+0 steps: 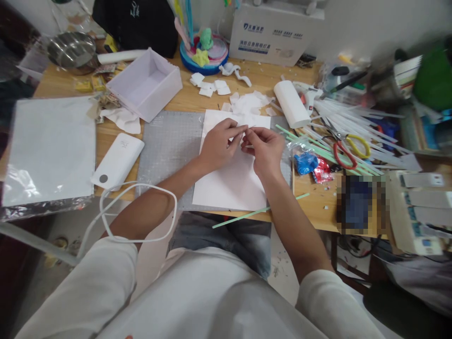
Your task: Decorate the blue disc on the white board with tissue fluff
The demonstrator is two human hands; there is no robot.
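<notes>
My left hand (219, 143) and my right hand (265, 148) meet fingertip to fingertip above a white sheet of paper (229, 188). Both are pinched closed around something too small to make out. Under the sheet lies a grey cutting mat (165, 150). White tissue scraps (249, 102) sit just beyond my fingers. A thin green strip (240, 218) crosses the near edge of the sheet and passes by my right forearm.
A lilac box (144, 87), a white power bank (118, 161) with a looped cable (175, 207) and a plastic-wrapped pack (51, 150) are at left. Scissors (344, 153), plastic strips (339, 117) and a white roll (291, 104) lie at right.
</notes>
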